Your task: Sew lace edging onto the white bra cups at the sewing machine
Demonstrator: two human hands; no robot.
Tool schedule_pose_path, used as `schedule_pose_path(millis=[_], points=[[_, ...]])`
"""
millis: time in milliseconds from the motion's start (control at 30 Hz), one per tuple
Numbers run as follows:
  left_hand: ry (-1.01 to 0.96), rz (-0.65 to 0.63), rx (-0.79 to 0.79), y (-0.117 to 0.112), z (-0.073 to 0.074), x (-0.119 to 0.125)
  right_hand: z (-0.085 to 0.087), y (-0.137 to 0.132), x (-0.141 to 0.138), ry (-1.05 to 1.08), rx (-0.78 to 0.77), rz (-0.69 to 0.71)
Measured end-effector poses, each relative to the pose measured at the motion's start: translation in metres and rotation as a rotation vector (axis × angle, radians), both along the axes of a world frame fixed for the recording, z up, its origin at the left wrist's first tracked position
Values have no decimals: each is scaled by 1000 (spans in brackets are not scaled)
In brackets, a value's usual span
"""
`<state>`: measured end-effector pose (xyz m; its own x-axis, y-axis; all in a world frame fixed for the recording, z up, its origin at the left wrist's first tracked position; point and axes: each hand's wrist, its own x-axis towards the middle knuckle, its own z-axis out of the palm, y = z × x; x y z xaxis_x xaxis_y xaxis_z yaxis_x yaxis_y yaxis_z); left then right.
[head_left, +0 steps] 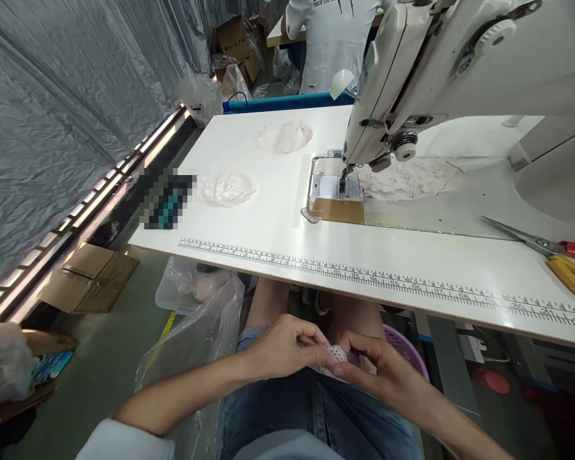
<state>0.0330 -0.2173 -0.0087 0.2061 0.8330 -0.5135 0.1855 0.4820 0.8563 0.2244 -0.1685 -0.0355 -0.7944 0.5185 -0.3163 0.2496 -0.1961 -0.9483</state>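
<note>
A small piece of white lace [337,353] is stretched between my two hands, just above my lap. My left hand [292,348] pinches one end, with the fingers curled over it. At the other end my right hand [371,361] grips the lace between thumb and fingers. Part of the fabric is hidden under the fingers. In front of me stands a white sewing machine [388,96], its needle and presser foot over the metal plate. More lace [412,179] lies under the machine's arm. On the left of the table rest a lace piece [230,189] and a sheer piece [292,137].
Scissors [541,245] with red and yellow handles lie at the right of the white table [268,223], whose front edge has a printed ruler. A cardboard box [89,278] stands on the floor at left. A plastic bag [186,364] hangs beside my leg. Another person [333,48] sits beyond.
</note>
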Motion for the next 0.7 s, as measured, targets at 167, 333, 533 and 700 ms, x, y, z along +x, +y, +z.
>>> schedule_pose_path(millis=[167, 333, 533, 700], points=[[-148, 163, -181, 2, -2, -10, -2, 4, 11, -19, -73, 72], [-237, 217, -282, 1, 0, -17, 0, 6, 18, 18, -96, 62], [-256, 246, -276, 3, 5, -13, 3, 5, 13, 52, -91, 31], [-236, 205, -240, 5, 10, -20, 2, 7, 9, 51, -88, -24]])
